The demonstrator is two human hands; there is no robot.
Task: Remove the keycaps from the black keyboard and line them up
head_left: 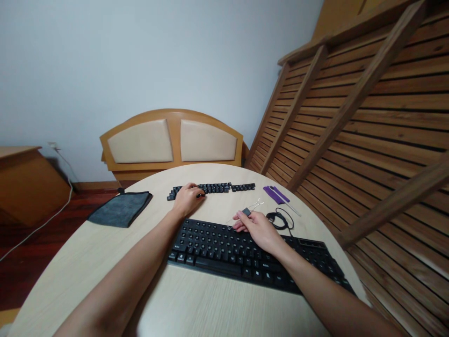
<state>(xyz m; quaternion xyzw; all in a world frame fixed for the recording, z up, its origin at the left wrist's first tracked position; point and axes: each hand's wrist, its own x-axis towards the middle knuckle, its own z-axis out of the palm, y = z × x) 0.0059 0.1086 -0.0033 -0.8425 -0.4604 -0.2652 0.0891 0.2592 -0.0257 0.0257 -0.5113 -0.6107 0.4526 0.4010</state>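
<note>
A black keyboard (217, 266) lies across the table before me. Its upper rows show bare key stems, while keycaps sit along its lowest row. Over its back edge, my right hand (257, 228) is closed around a wire keycap puller (247, 212) with a dark grey handle; one wire end points away from me and the other reaches down near the keys. Behind the keyboard, loose black keycaps (215, 188) are lined up in rows. My left hand (187, 198) rests at the left part of these rows, thumb and fingers pinched on a small black keycap (200, 195).
A grey cloth pouch (119, 209) lies on the left of the round table (80, 271). To the right are a purple cloth (276, 194), a thin white-handled stick (291, 208) and a coiled black cable (278, 220). A slatted wooden frame (368, 121) leans close on the right.
</note>
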